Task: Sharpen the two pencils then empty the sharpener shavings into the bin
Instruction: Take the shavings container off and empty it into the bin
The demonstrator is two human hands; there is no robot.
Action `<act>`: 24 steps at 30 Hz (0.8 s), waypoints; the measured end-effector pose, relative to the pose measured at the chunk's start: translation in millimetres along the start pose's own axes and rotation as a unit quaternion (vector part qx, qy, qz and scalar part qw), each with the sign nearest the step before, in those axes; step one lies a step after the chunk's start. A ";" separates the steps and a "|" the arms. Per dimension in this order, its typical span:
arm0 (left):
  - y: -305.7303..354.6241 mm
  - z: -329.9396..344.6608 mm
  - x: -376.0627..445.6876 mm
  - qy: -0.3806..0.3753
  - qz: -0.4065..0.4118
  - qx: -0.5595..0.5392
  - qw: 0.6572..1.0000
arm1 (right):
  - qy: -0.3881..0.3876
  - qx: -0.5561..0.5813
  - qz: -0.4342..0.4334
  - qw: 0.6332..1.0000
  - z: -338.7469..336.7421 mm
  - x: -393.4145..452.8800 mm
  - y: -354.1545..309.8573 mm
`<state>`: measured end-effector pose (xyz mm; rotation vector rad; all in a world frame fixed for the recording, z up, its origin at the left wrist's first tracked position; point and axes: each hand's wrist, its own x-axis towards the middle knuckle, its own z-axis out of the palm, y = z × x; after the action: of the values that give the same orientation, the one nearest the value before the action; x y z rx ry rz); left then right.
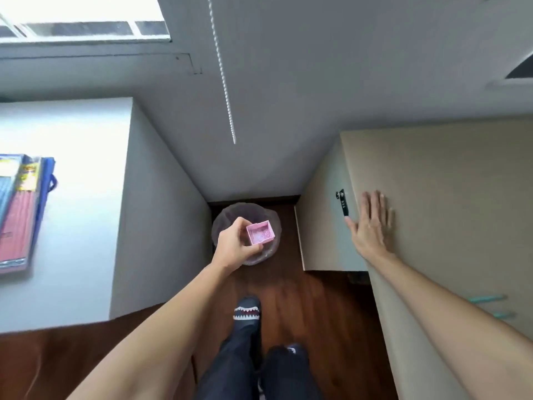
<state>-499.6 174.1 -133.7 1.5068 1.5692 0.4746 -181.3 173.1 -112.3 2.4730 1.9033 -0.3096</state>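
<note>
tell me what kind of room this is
Probably a home study or bedroom corner: a white desk under a window with stationery packs on it, a wooden cabinet, and a small bin on dark wood flooring.

A narrow gap between furniture under a bright window [83,13].
A white desk [72,215] stands left, a beige cabinet [447,197] right, over dark wood flooring [311,307]; a bead cord [225,82] hangs down the grey wall [317,82].

The left hand [234,247] hides part of the bin [271,249]; the folder [20,209] is cut off.
</note>
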 end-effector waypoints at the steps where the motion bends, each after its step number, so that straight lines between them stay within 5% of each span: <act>1: -14.0 0.4 7.8 0.002 -0.017 0.001 1.000 | 0.003 -0.023 -0.002 1.000 3.4 1.6 -1.0; 12: -141.7 85.2 106.4 -0.011 -0.241 -0.021 0.970 | 0.054 -0.068 -0.005 0.996 18.2 6.0 5.2; 15: -166.6 113.2 132.7 -0.004 -0.372 -0.090 0.924 | 0.061 -0.063 -0.011 0.996 19.9 7.2 5.7; 19: -180.2 133.5 152.4 0.047 -0.514 -0.295 0.804 | 0.079 -0.049 -0.008 0.996 22.5 8.1 4.5; 24: -200.2 147.5 165.3 0.055 -0.554 -0.306 0.772 | 0.084 -0.046 -0.005 0.995 24.5 9.6 2.8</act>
<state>-481.8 247.5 -422.6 -0.0622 1.8337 0.3012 -180.1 178.5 -138.2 2.5012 1.9406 -0.0129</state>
